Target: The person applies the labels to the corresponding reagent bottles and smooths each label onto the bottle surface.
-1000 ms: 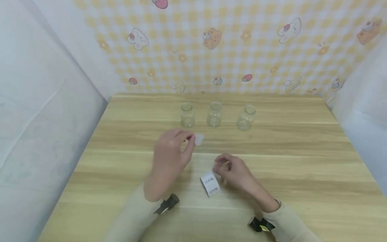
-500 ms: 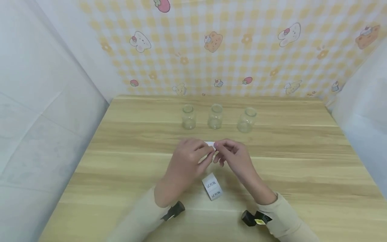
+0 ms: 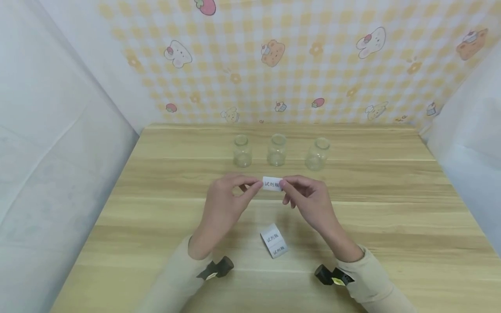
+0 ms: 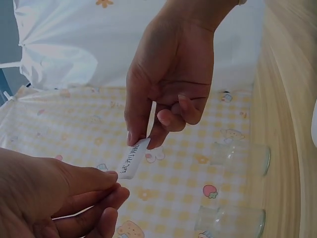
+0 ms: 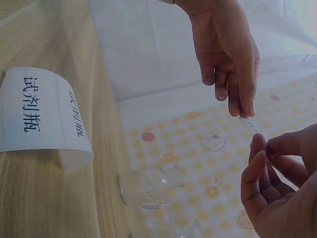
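A small white label (image 3: 272, 183) with dark handwriting is held above the wooden table (image 3: 156, 217), stretched between both hands. My left hand (image 3: 228, 198) pinches its left end and my right hand (image 3: 307, 198) pinches its right end. The left wrist view shows the label (image 4: 132, 158) edge-on between the two hands, and the right wrist view shows the label (image 5: 249, 125) as a thin strip. A curled strip of label backing (image 3: 274, 240) with two more written labels lies on the table just below my hands; the strip (image 5: 39, 111) also fills the near left of the right wrist view.
Three empty clear glass jars stand in a row beyond my hands: the left jar (image 3: 242, 150), the middle jar (image 3: 277, 149) and the right jar (image 3: 318, 153). A checked cartoon backdrop (image 3: 274, 61) rises behind the table, with white cloth walls (image 3: 58, 152) on both sides.
One second ago the left hand alone held the label, while the right hand was at the strip. The right hand rose and took the label's other end; both hands now hold it level.
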Demonstrator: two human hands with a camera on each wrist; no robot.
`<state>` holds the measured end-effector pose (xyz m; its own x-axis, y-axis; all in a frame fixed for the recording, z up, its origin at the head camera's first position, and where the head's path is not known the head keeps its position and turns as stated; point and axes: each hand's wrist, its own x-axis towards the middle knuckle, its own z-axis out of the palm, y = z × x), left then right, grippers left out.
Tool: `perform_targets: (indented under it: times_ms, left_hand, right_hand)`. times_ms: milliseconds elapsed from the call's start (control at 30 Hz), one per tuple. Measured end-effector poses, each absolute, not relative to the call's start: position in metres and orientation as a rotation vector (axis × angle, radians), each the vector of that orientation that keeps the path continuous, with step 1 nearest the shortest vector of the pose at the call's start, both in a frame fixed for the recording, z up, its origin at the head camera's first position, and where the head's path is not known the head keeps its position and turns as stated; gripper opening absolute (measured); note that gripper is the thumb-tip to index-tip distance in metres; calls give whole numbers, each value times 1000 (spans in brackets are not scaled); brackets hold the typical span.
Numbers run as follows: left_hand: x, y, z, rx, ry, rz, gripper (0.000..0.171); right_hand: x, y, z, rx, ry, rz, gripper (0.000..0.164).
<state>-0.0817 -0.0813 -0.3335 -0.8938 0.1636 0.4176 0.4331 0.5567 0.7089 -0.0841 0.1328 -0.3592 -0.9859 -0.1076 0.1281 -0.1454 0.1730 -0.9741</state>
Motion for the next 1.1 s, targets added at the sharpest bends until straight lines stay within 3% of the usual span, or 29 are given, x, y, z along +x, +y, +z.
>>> perform_targets:
  times_ms: [333,600,1100]
  left_hand:
    - [-86,-92,-326,-371,-2527,-1457,13]
    - [-104,-103,-332,-434,-2376,-1428,9]
    - [-124,-110,-344,-296,-2262,-1473,15]
  right_hand:
    - [-95,122,-352,384,-2382,1945,14]
    - [-122,100,-350,266,-2249,1910,13]
    - [-145,79,-350,505,-2232,1916,13]
